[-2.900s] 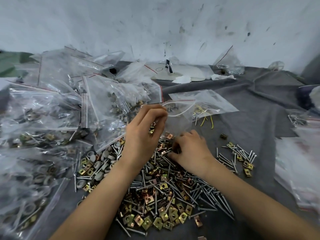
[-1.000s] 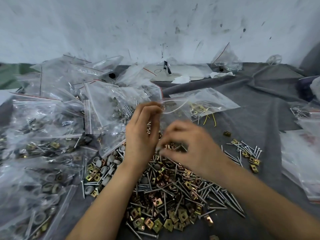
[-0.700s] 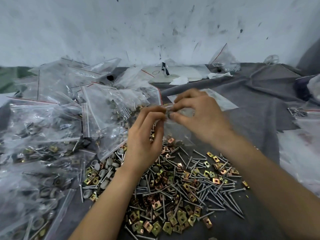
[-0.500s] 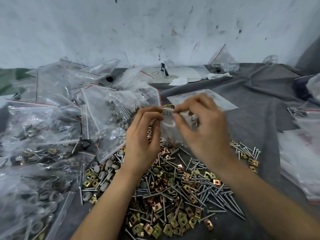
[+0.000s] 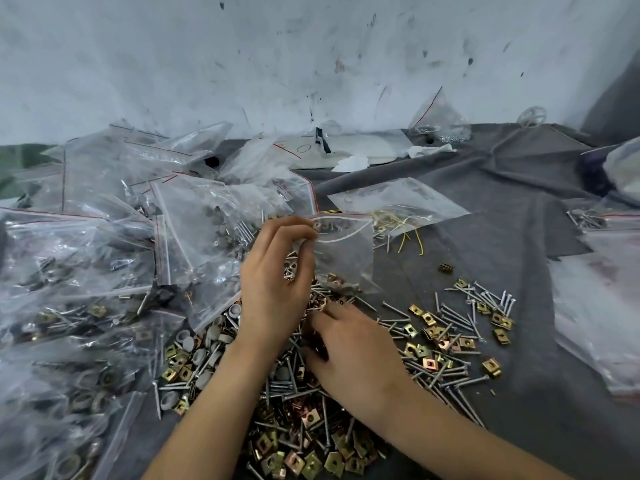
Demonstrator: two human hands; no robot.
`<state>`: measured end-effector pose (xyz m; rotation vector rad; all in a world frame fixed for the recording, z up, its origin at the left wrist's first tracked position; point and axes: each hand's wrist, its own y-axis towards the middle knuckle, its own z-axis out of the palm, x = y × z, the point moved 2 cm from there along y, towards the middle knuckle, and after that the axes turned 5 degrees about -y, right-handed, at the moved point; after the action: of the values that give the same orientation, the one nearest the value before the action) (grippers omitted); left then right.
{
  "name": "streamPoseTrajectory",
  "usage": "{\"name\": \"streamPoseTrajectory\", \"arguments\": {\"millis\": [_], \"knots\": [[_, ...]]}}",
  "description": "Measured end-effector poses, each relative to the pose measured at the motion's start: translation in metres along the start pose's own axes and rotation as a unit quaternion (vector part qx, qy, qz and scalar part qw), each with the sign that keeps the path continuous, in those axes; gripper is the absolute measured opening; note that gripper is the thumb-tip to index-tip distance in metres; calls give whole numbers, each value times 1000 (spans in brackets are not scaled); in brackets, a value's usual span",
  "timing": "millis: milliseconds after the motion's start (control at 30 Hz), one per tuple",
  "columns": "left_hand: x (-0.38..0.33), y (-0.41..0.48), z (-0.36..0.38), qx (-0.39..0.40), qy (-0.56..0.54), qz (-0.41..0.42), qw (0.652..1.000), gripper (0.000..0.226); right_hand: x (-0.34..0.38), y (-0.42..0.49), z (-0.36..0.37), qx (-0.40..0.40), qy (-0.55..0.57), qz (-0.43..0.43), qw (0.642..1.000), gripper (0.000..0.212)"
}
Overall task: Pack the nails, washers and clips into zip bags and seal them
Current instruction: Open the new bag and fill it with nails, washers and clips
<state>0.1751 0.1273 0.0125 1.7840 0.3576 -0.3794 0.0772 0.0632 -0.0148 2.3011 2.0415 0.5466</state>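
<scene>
**A:** Across the left side of the grey cloth (image 5: 485,209), what is all that plastic?

**B:** Filled bags (image 5: 86,271), heaped from the left edge back to the far corner.

**A:** And by the near edge, in the middle?

**B:** One mixed heap of loose nails (image 5: 460,313), brass clips (image 5: 311,465) and grey washers (image 5: 207,341).

**A:** Where is the zip bag (image 5: 346,258)?

**B:** Upright just beyond the heap, mouth gaping, a few pieces in its bottom. The left hand (image 5: 273,282) pinches the mouth's left corner between thumb and forefinger, so the bag hangs to that hand's right.

**A:** What about the right hand (image 5: 353,348)?

**B:** It lies palm down on the heap, just below the bag, fingers curled into the hardware. I cannot tell whether it grips anything.
</scene>
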Motion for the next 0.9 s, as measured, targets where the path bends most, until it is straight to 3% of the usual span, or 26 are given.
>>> {"name": "streamPoseTrajectory", "arguments": {"millis": [233,367,467,567,633,733,900], "knots": [[0,2,-1,-9,22,6,1000,9,6,4,-3,22,-32,-24,999,35],[-1,3,-1,-7,23,9,1000,9,5,3,-2,21,-47,-34,998,31],[-1,3,-2,-6,24,9,1000,10,0,3,-6,23,4,-29,999,22],[-2,3,-3,-7,23,0,1000,12,-5,5,-26,-41,161,-20,986,10],[-3,3,-3,-2,24,4,1000,13,-7,7,-49,-135,225,-28,965,6],[-5,3,-1,9,30,16,999,12,-13,17,-81,-271,186,-45,943,7],[-6,1,-1,11,21,19,1000,11,-25,35,-86,-294,67,1,953,10]]}}
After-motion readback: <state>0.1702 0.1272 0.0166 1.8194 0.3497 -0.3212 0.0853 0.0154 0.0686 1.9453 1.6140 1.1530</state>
